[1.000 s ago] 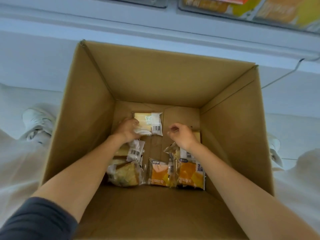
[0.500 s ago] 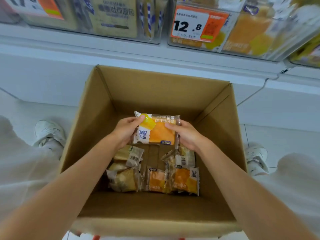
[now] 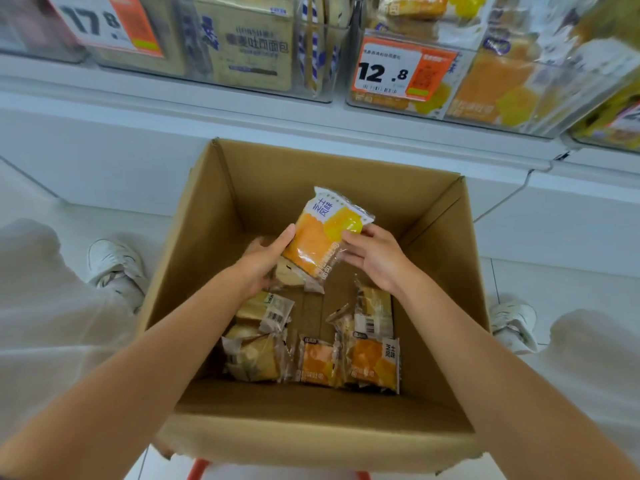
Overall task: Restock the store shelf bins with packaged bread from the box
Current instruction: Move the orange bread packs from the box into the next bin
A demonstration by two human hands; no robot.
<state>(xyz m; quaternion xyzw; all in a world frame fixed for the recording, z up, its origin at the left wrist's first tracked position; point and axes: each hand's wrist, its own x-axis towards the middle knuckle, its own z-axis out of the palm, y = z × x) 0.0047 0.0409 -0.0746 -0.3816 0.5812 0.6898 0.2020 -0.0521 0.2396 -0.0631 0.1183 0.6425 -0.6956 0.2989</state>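
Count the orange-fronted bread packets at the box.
3: one packet held by the left hand and right hand; two side by side on the box floor. Barcode-up packets may match.

17.8 price tag (image 3: 104, 24), 12.8 price tag (image 3: 401, 69)

Matt brown cardboard box (image 3: 214, 271), glossy plastic bread wrapper (image 3: 322, 237), seemingly clear-plastic bins (image 3: 325, 81).

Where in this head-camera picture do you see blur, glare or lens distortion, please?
Head view: the wide lens bows the shelf edge and splays the walls of the box; the bins at top right smear into blur, while the 12.8 tag reads sharp; light glints off the packet; the box floor lies in soft shadow.
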